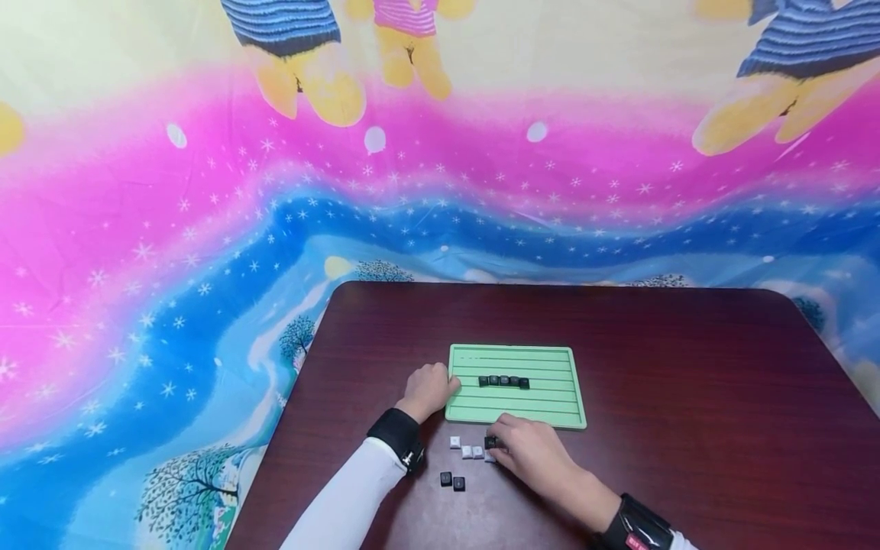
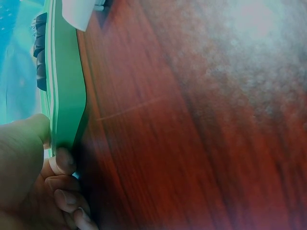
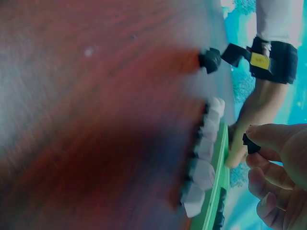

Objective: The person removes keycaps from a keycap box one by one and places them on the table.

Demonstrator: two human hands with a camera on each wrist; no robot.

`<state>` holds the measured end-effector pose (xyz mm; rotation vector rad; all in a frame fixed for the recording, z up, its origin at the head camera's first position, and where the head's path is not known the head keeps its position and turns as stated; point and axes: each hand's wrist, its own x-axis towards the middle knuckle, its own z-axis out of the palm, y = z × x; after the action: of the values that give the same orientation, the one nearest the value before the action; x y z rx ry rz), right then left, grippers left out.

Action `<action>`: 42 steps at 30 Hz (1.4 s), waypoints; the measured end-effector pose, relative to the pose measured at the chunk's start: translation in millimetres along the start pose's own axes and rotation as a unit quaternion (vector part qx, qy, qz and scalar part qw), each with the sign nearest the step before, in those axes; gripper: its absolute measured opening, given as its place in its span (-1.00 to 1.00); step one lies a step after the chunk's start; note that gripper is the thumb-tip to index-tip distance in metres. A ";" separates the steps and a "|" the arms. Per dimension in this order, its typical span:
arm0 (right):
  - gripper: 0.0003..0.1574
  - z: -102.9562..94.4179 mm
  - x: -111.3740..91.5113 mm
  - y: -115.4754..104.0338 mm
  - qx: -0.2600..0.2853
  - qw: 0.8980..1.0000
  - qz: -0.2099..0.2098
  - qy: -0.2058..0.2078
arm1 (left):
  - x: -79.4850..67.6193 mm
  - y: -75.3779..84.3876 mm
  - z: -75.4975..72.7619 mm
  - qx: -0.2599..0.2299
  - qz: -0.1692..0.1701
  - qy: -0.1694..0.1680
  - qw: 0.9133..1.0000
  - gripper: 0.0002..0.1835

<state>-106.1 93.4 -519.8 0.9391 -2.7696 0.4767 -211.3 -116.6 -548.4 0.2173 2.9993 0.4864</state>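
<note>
My left hand [image 1: 428, 391] grips the left edge of a light green ridged tray [image 1: 550, 412]. In the left wrist view its thumb lies at the tray's rim and the fingers curl around the outer side. A row of several black keycaps [image 1: 504, 380] sits on the tray's middle slats. Just in front of the tray, my right hand [image 1: 532, 451] pinches a single black keycap [image 3: 251, 143] between thumb and fingertips. Several white keycaps [image 1: 467, 452] lie on the table beneath and to the left of that hand, one partly hidden by it.
Two more black keycaps [image 1: 452, 481] lie on the table closer to me, left of the right hand. The dark reddish wooden table [image 1: 687, 367] reaches back to a colourful printed cloth [image 1: 440, 183]. Both wrists wear black straps.
</note>
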 end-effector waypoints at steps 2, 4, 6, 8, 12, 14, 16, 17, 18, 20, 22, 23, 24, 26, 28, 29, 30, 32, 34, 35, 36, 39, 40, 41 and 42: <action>-0.73 2.5 -1.5 -2.5 0.004 1.000 -0.005 -0.001 | 0.5 -0.3 -0.1 0.002 0.000 0.000 1.000 -0.55; -0.73 4.6 -2.5 -5.0 0.007 1.000 -0.011 0.003 | 0.7 -0.5 -0.1 0.004 -0.001 0.000 1.000 -0.55; -0.72 6.2 -3.6 -7.6 0.008 1.000 -0.017 0.005 | 0.7 -0.8 -0.1 0.002 -0.002 -0.001 1.000 -0.55; -0.71 7.7 -4.7 -10.2 0.008 1.000 -0.022 0.004 | 0.6 -0.9 -0.1 0.001 -0.002 -0.002 1.000 -0.55; -0.70 9.7 -7.0 -14.8 0.009 1.000 -0.027 -0.003 | 0.2 -0.6 0.0 0.001 -0.001 -0.005 1.000 -0.54; -0.70 11.0 -7.6 -16.0 0.010 1.000 -0.028 -0.003 | 0.2 -0.6 0.2 0.002 -0.001 -0.007 1.000 -0.54; -0.70 12.0 -7.9 -17.1 0.010 1.000 -0.029 -0.003 | 0.1 -0.5 -0.1 0.000 0.002 -0.005 1.000 -0.54; -0.70 12.6 -7.9 -17.8 0.010 0.999 -0.030 -0.003 | 0.0 -0.5 -0.2 -0.001 0.002 -0.004 1.000 -0.54; -0.71 13.2 -8.1 -18.7 0.009 0.999 -0.032 -0.002 | -0.2 -0.4 -0.4 -0.003 0.003 -0.003 1.000 -0.54; -0.73 14.7 -8.7 -21.0 0.005 0.999 -0.037 -0.003 | -0.5 -0.3 -0.8 -0.006 0.003 0.001 1.000 -0.55; -0.76 16.3 -9.7 -23.7 0.001 0.999 -0.042 -0.008 | -0.7 -0.3 -0.9 -0.008 0.003 0.003 1.000 -0.55; -0.77 17.3 -10.4 -24.9 -0.001 0.999 -0.043 -0.011 | -0.7 -0.3 -1.0 -0.009 0.002 0.002 1.000 -0.54; -0.78 18.3 -11.2 -26.0 -0.003 0.999 -0.044 -0.015 | -0.5 -0.3 -0.9 -0.009 0.001 0.000 1.000 -0.54; -0.80 20.5 -12.6 -27.9 -0.005 0.999 -0.046 -0.020 | -0.2 -0.3 -0.5 -0.008 0.001 -0.003 1.000 -0.53; -0.81 22.7 -13.7 -29.3 -0.009 0.999 -0.048 -0.022 | 0.2 -0.2 -0.5 -0.007 0.000 -0.007 1.000 -0.52; -0.81 23.6 -14.1 -30.0 -0.010 0.998 -0.050 -0.021 | 0.3 -0.1 -0.6 -0.008 0.001 -0.006 1.000 -0.53; -0.82 24.5 -14.4 -30.6 -0.012 0.998 -0.052 -0.020 | 0.3 -0.1 -0.6 -0.006 0.001 -0.005 1.000 -0.53; -0.82 26.1 -15.0 -31.6 -0.016 0.998 -0.058 -0.018 | 0.1 0.1 -0.8 -0.006 0.001 -0.002 1.000 -0.54; -0.81 27.5 -15.3 -32.3 -0.017 0.998 -0.064 -0.016 | 0.0 0.3 -0.8 -0.005 0.000 0.003 1.000 -0.55; -0.80 28.0 -15.4 -32.7 -0.017 0.998 -0.066 -0.015 | 0.0 0.3 -0.7 -0.006 0.000 0.004 1.000 -0.55; -0.80 28.7 -15.5 -33.0 -0.018 0.997 -0.067 -0.016 | -0.2 0.4 -0.8 -0.005 -0.001 0.004 1.000 -0.55; -0.79 30.2 -16.1 -33.7 -0.021 0.997 -0.070 -0.020 | -0.4 0.7 -1.0 -0.006 -0.002 0.003 1.000 -0.55; -0.79 30.9 -16.2 -33.8 -0.024 0.997 -0.070 -0.020 | -0.5 0.8 -1.1 -0.007 -0.002 0.002 1.000 -0.56; -0.79 31.5 -16.4 -34.0 -0.027 0.997 -0.072 -0.018 | -0.5 0.9 -1.1 -0.007 -0.002 0.002 1.000 -0.56; -0.79 31.9 -16.6 -34.1 -0.029 0.997 -0.073 -0.016 | -0.6 1.0 -1.2 -0.007 -0.002 0.002 1.000 -0.56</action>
<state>-74.1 65.8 -545.8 1.1339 -2.7026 0.3604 -210.7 -116.1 -546.9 0.2109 2.9986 0.5086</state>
